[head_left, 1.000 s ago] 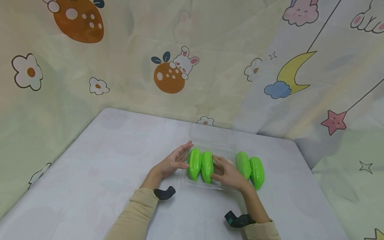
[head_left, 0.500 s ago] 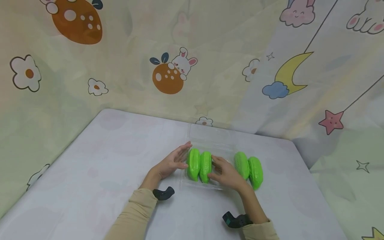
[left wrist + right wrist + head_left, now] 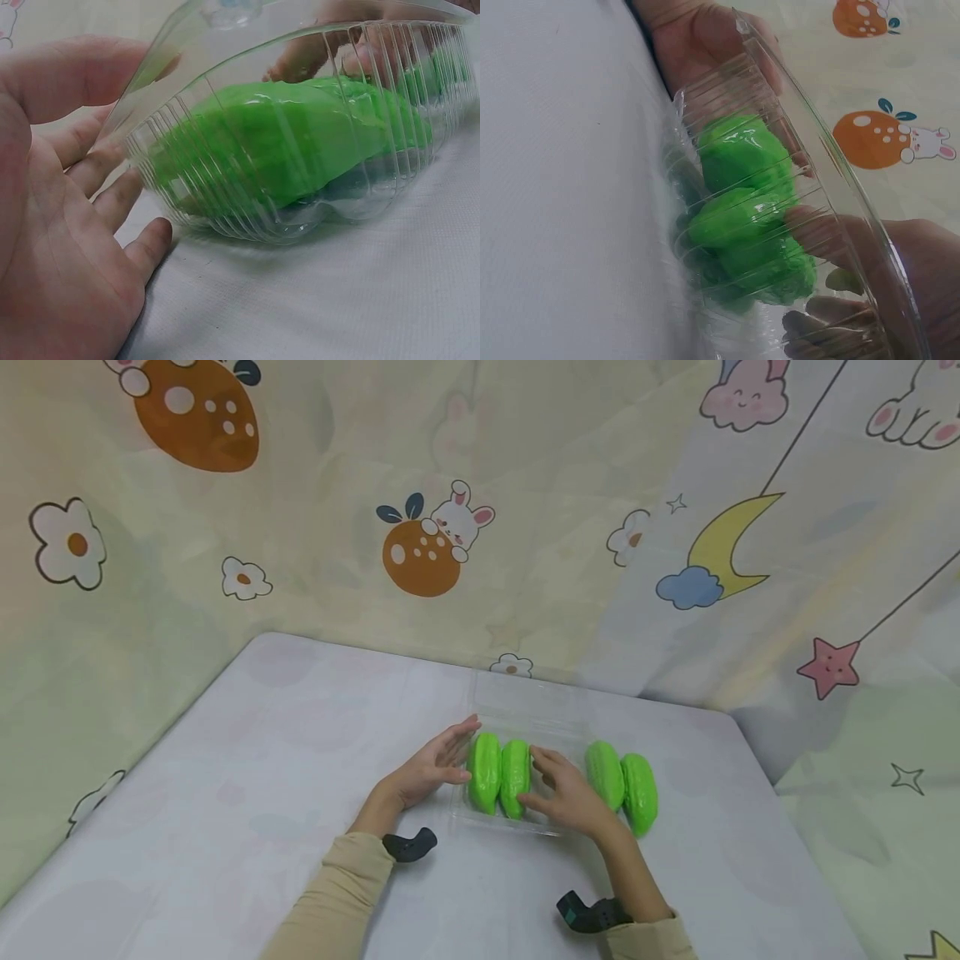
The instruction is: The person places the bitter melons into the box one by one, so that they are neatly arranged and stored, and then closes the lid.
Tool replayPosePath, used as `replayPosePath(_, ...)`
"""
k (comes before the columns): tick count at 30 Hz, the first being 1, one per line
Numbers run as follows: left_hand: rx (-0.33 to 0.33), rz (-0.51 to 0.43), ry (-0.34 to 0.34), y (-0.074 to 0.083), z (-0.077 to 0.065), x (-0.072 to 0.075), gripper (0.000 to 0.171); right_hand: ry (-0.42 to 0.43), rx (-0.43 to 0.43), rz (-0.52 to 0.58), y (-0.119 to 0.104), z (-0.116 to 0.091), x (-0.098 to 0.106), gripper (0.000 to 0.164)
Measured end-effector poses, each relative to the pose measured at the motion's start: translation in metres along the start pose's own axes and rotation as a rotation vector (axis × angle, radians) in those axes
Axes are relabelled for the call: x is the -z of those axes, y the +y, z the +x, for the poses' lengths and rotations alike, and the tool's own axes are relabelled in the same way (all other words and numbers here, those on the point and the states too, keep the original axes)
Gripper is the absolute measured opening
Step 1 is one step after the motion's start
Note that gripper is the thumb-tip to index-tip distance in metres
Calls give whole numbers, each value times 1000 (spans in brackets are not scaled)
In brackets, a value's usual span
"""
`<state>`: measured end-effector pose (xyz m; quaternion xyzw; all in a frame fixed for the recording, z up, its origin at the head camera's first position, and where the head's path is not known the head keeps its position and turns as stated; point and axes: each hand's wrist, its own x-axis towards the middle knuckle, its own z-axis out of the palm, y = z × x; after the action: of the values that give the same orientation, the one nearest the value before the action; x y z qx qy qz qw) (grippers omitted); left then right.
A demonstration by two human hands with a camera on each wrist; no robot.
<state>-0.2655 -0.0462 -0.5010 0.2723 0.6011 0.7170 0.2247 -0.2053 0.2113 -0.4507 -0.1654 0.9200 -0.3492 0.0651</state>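
Two glossy, bumpy, bright green pieces shaped like bitter melons, a left one (image 3: 485, 772) and a right one (image 3: 514, 779), lie side by side in a clear plastic clamshell box (image 3: 506, 824). My left hand (image 3: 426, 768) is at the box's left wall, fingers spread and fairly straight; its fingertips come right to the ribbed wall (image 3: 225, 202) in the left wrist view. My right hand (image 3: 567, 793) reaches over the box's right half. Its thumb and fingertips touch the right piece's side without wrapping round it, as the right wrist view shows with that green piece (image 3: 765, 262).
Two more green pieces, one (image 3: 605, 775) leaning against the other (image 3: 640, 793), lie right of the box, close by my right wrist. The box's lid (image 3: 528, 700) is folded back toward the table's far edge. A white cloth covers the table (image 3: 300, 760).
My right thumb has shifted slightly left onto the right green piece. My left hand, the box and the other pieces keep their places; the head view moves only a little.
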Motion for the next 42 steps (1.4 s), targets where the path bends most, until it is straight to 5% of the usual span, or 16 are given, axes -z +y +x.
replayPosePath(10, 6, 2, 5, -1, 1, -1, 85, 80, 75, 42, 2, -3, 11, 72)
replayPosePath(26, 12, -3, 3, 3, 0, -2, 87, 213, 121, 13, 4, -33, 75, 65)
replayPosePath(42, 22, -5, 5, 3, 0, -2, 85, 310, 136, 28, 46, -70, 124, 75)
